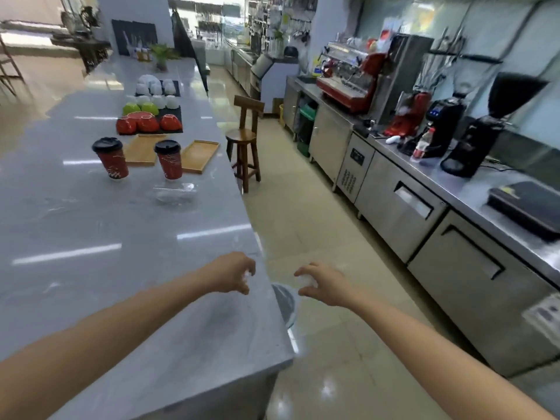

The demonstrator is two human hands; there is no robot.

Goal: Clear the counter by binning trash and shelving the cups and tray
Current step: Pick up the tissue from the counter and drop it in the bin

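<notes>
Both hands hover at 6 o'clock by the counter [127, 237] edge: left hand [231, 274] and right hand [322, 284] each curl around a white wad [306, 280], probably tissue, above the bin [285, 301] below, likely for dropping. Two lidded red cups [112, 159] and wooden trays [200, 156] wait at 11 o'clock, clear plastic wrap [174, 192] just nearer.

The grey marble counter [91, 237] carried two lidded red paper cups [111, 159] [169, 160] mid-length, crumpled clear plastic [174, 192] just nearer, two wooden trays [142, 150] [200, 156] behind them, and slate boards of upturned bowls [148, 121] toward the far end.
</notes>
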